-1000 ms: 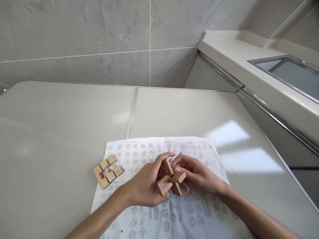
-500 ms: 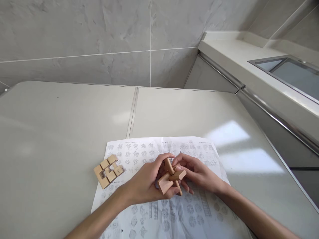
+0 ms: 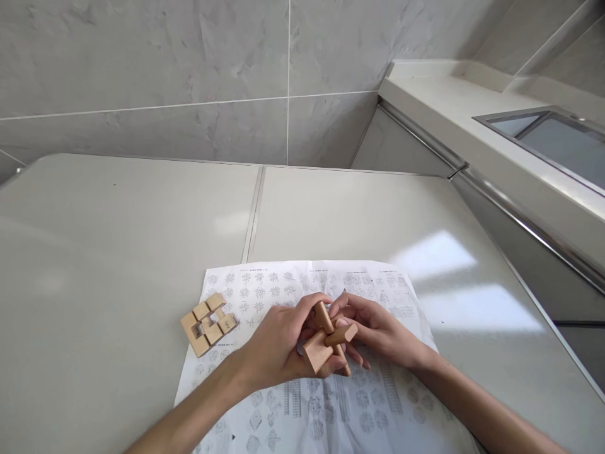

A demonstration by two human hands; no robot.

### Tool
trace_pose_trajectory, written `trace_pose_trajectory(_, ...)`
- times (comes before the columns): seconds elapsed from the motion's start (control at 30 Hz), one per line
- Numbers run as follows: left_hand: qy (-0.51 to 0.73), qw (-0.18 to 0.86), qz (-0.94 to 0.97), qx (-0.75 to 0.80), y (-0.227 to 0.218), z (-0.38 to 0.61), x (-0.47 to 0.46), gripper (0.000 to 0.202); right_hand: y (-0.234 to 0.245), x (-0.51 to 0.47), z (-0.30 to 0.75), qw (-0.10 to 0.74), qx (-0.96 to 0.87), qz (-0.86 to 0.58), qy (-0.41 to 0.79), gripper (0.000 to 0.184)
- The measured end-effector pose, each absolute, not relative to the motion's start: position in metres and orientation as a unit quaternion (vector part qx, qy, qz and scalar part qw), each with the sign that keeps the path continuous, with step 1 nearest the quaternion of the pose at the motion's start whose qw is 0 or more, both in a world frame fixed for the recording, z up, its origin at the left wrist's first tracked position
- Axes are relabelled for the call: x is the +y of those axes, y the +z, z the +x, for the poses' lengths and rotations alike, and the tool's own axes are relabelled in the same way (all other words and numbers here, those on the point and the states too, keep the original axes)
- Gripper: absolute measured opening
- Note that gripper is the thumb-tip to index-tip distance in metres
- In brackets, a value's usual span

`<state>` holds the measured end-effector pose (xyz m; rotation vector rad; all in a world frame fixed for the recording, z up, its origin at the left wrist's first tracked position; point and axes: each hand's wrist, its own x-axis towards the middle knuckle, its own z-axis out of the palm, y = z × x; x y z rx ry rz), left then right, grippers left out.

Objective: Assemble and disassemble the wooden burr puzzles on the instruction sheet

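Between both hands is a brown wooden interlocking puzzle (image 3: 317, 352), its several bars crossing one another. My left hand (image 3: 274, 343) wraps it from the left, thumb below and index finger over the top. From the right, the fingers of my right hand (image 3: 373, 328) pinch the puzzle near a bar that sticks out; some fingertips are hidden behind the wood. Under the hands lies a creased paper sheet (image 3: 265, 403) printed with small puzzle diagrams. A paler wooden puzzle (image 3: 201, 345) made of joined cubes rests on the sheet's left edge, apart from my left hand.
The sheet lies on a glossy white table (image 3: 118, 252) with a seam (image 3: 254, 208) running away from me. A grey tiled wall (image 3: 189, 63) stands behind it. To the right is a raised white counter (image 3: 439, 94) with a metal-framed inset (image 3: 543, 126).
The view has shifted very slightly. The brown puzzle has tilted a little in my hands, and both hands keep their hold. The pale puzzle stays where it was.
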<state>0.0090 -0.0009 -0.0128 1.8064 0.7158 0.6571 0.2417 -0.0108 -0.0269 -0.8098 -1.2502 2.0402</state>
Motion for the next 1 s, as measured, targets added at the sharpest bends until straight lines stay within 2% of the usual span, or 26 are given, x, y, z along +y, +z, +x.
trace_pose_trajectory(0.3,0.279,0.507,0.762,0.292,-0.016,0.008,-0.002,0.053,-0.030,-0.015,0.243,0.308,-0.477,-0.311,0.762,0.023)
trace_pose_trajectory(0.6,0.286,0.520,0.744,0.309,-0.019,0.008,-0.007,0.081,-0.027,-0.013,0.240,0.317,-0.476,-0.330,0.751,0.028)
trace_pose_trajectory(0.83,0.318,0.515,0.734,0.307,-0.023,0.007,-0.009,0.072,-0.027,-0.013,0.241,0.313,-0.481,-0.339,0.746,0.032)
trace_pose_trajectory(1.0,0.335,0.446,0.768,0.315,-0.021,0.007,-0.005,0.070,-0.028,-0.012,0.242,0.318,-0.481,-0.339,0.743,0.030)
